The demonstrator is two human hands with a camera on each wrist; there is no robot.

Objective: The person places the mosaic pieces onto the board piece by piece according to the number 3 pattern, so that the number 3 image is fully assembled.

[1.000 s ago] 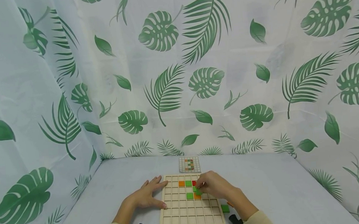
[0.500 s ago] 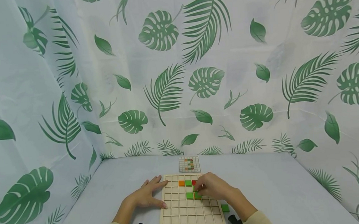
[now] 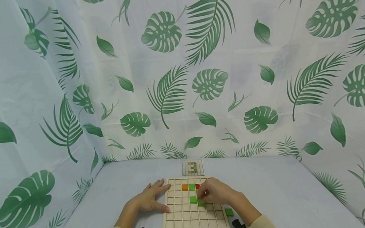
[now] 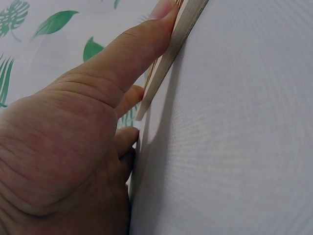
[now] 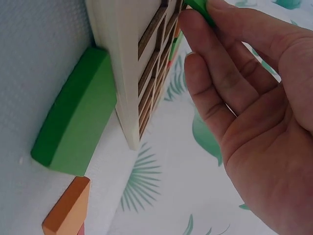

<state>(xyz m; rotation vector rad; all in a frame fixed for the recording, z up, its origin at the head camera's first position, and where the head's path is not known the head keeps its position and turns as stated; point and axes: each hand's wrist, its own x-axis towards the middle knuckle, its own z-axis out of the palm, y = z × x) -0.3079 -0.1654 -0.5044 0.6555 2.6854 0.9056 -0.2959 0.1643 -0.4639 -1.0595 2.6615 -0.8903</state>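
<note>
A wooden grid board (image 3: 183, 225) lies on the table. My left hand (image 3: 151, 198) has its fingers spread, with the thumb and a fingertip resting on the board's left rim; the left wrist view shows the thumb (image 4: 132, 49) along that edge. Over the board's right half, my right hand (image 3: 218, 191) pinches a green tile (image 5: 199, 7) between thumb and fingers. Seated in the grid are an orange tile (image 3: 185, 187), a green one (image 3: 191, 186), a partly covered red one (image 3: 197, 186) and another green one (image 3: 193, 199). What lies beneath the right fingers is hidden.
Behind the board lies a small pattern card (image 3: 192, 167) with a coloured grid. A loose green tile (image 5: 78, 112) touches or nearly touches the board's right side, with an orange tile (image 5: 68, 205) near it. Leaf-printed cloth (image 3: 181, 93) surrounds the table.
My right hand has shifted slightly toward me with the green tile, which now covers the spot where an orange tile showed a second ago. The left hand stays put.
</note>
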